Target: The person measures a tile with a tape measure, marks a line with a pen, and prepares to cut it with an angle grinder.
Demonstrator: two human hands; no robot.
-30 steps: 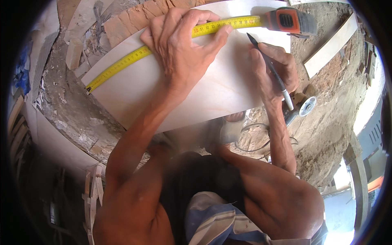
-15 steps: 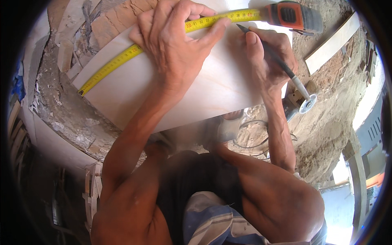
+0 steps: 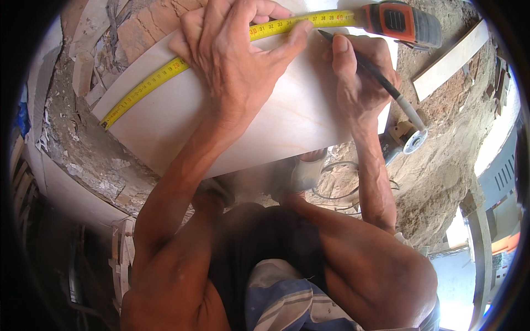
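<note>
A pale, faintly veined tile (image 3: 287,121) lies in front of me, with a yellow tape measure (image 3: 146,86) stretched across it. The tape's end hook sits at the tile's left corner; its orange and black case (image 3: 403,23) rests at the upper right. My left hand (image 3: 234,60) holds the blade down on the tile, thumb along its lower edge and fingers over its upper side. Between thumb and fingers of my right hand (image 3: 367,71) is a dark pen (image 3: 381,79) with a grey rear end. Its tip is just below the blade, close to my left thumb; contact with the tile cannot be made out.
An angle grinder (image 3: 408,138) lies on the dirt right of the tile, partly hidden, with a dark cable (image 3: 334,196) near my foot. A pale strip (image 3: 450,60) lies at the upper right. Broken brick (image 3: 160,30) and rubble border the tile's far left side.
The view has shifted slightly. Both hands, the tape measure and the pen keep nearly the same places on the tile.
</note>
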